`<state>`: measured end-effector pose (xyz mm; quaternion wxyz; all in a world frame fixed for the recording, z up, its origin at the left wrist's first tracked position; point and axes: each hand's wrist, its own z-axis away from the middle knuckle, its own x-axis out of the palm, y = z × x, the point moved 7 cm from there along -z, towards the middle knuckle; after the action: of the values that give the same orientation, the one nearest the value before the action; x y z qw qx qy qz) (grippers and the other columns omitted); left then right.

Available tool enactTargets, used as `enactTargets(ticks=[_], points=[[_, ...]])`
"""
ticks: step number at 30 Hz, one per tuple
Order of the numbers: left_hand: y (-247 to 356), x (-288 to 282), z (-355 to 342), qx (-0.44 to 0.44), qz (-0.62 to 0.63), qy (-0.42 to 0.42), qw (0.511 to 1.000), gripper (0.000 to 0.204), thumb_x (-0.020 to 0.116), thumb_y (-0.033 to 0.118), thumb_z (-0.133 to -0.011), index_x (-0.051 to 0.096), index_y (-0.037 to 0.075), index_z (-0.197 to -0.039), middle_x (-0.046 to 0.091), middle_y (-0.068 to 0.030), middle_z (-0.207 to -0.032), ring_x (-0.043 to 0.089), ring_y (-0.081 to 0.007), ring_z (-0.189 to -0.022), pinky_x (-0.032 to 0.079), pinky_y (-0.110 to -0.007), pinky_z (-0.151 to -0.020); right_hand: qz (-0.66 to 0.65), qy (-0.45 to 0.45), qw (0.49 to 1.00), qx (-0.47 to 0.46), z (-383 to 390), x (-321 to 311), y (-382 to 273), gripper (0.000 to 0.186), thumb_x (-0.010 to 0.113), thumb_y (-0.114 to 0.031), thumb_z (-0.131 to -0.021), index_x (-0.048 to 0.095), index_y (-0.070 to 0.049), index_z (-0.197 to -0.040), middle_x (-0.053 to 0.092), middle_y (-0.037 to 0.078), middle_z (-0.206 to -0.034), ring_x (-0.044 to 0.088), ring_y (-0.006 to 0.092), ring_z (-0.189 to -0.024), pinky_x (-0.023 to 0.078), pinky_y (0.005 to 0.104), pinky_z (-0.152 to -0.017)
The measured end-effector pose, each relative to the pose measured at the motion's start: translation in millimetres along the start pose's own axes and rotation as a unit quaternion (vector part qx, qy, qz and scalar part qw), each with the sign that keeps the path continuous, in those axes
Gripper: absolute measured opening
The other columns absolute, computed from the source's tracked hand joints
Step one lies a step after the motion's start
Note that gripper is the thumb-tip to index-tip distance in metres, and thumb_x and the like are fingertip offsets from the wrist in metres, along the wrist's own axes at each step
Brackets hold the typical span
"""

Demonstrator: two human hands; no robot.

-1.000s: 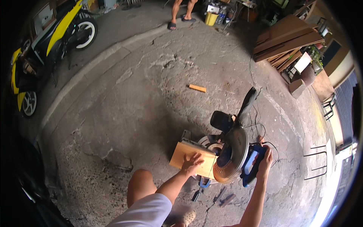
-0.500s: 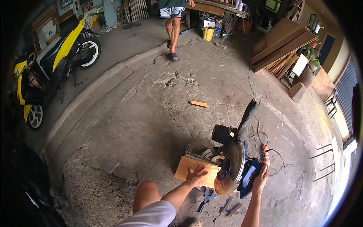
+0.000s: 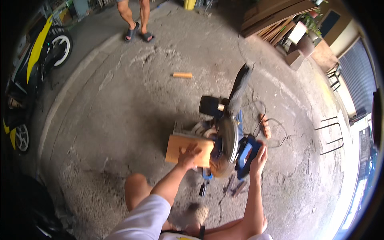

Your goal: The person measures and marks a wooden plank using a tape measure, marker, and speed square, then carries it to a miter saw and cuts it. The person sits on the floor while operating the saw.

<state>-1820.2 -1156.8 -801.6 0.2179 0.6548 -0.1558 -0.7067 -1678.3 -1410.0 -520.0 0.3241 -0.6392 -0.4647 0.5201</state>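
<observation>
A miter saw with a round blade guard stands on the concrete floor in front of me. Across its base lies a flat wooden board, to the left of the blade. My left hand rests on top of the board with its fingers spread. On the saw's right side, my right hand is closed round the blue and black handle. The blade's lower part sits by the board's right end; whether it touches the wood I cannot tell.
A small wood block lies beyond the saw. An orange-brown power strip and looping cord lie to its right. Thin wood offcuts lie near my feet. Another person's sandalled feet stand far off, with a yellow motorbike at left.
My view has shifted, so the saw appears higher and further left. The other person's feet have moved. Both my hands stay at the board and the saw handle.
</observation>
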Motion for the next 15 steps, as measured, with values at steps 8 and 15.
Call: enactTargets(ticks=[8,15], points=[[32,-23,-6,-0.043,-0.068,-0.116,0.99,0.104,0.093,0.039,-0.065,0.042,0.035,-0.156,0.017,0.0005,-0.173,0.009,-0.0226,-0.16,0.018,-0.077,-0.115,-0.092,-0.017,0.994,0.059,18,-6,21,0.048,0.031,-0.043,-0.114,0.056,-0.005,-0.129,0.057,0.003,-0.073,0.054,0.0103,-0.059,0.046,0.0251,-0.056],[31,-26,-2,-0.056,-0.088,-0.141,0.984,0.104,0.092,0.042,-0.067,0.04,0.036,-0.157,0.016,0.002,-0.173,0.009,-0.022,-0.16,0.017,-0.075,-0.116,-0.116,-0.018,0.992,0.055,29,-2,22,0.049,0.031,-0.047,-0.113,0.054,-0.007,-0.131,0.058,0.005,-0.076,0.056,0.0112,-0.061,0.047,0.0246,-0.057]])
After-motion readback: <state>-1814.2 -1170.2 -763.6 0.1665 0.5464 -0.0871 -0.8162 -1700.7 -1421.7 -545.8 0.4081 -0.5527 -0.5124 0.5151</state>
